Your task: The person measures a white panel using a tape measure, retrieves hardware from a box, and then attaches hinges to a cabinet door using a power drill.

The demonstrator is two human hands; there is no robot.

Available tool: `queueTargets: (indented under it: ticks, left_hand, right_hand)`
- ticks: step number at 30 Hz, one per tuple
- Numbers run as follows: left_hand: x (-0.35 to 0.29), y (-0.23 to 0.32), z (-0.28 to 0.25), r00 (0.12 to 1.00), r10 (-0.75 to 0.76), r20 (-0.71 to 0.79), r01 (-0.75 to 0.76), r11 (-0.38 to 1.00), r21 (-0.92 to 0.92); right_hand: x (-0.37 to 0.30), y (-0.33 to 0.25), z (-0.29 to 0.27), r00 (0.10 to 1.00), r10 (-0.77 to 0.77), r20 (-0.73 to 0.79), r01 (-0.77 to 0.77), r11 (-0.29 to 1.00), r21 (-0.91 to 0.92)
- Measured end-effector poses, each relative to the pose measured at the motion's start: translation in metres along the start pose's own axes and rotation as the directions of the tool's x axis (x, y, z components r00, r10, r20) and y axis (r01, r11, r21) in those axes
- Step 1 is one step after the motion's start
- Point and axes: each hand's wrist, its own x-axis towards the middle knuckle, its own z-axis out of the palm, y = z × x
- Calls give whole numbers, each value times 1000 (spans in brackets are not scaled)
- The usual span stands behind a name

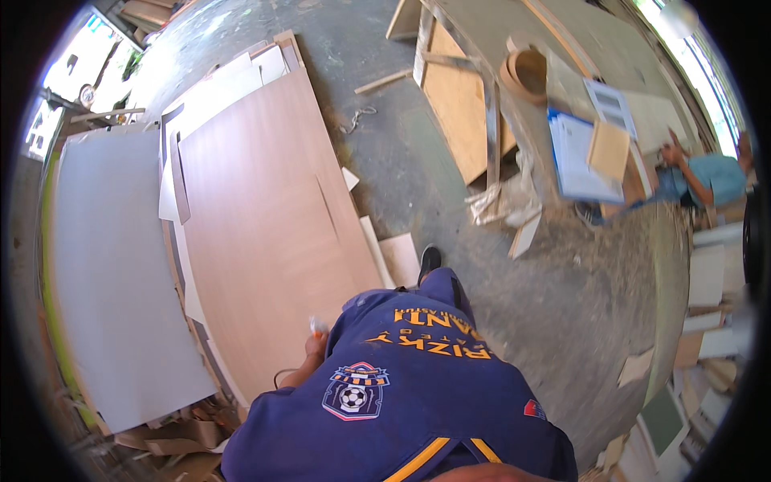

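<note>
Small object held over the near end of a wood-toned panel

The left hand [316, 344] is curled, apparently shut around a small white-and-orange object [314, 324], held over the near part of the wood-toned panel [265, 201]; contact with its surface cannot be told. The right hand is hidden, so its opening and any hold cannot be told. The panel is laid flat on white sheets [229, 88], probably so that its broad face can be reached; its near edge is covered by the body. Along its left edge a grey-white panel [120, 273] is placed, seemingly kept aside as stock. By that panel's near edge, cardboard [185, 438] is heaped; whether any forms a box is unclear. On the desk [498, 28], a hollow brown coil [532, 71] is set near the left edge, beside crumpled clear plastic [568, 84] whose contents, if any, cannot be told.
</note>
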Motion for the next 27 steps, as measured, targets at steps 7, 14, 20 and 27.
queueTargets:
  ticks: [7,14,20,27]
  left_hand:
    - [11,84,38,994,-106,-4,104,979,-176]
    - [92,221,28,990,-140,-26,125,940,-316]
    - [207,336,-75,975,-217,-39,204,957,-207]
    - [316,573,-298,988,-2,-154,-114,659,-743]
  right_hand:
    - [121,-286,-241,890,-434,-140,430,901,-62]
    - [264,-528,-363,687,-678,-260,712,700,58]
    - [309,-659,-410,785,-591,-183,602,798,4]
    - [342,-716,-449,921,-359,-151,376,921,107]
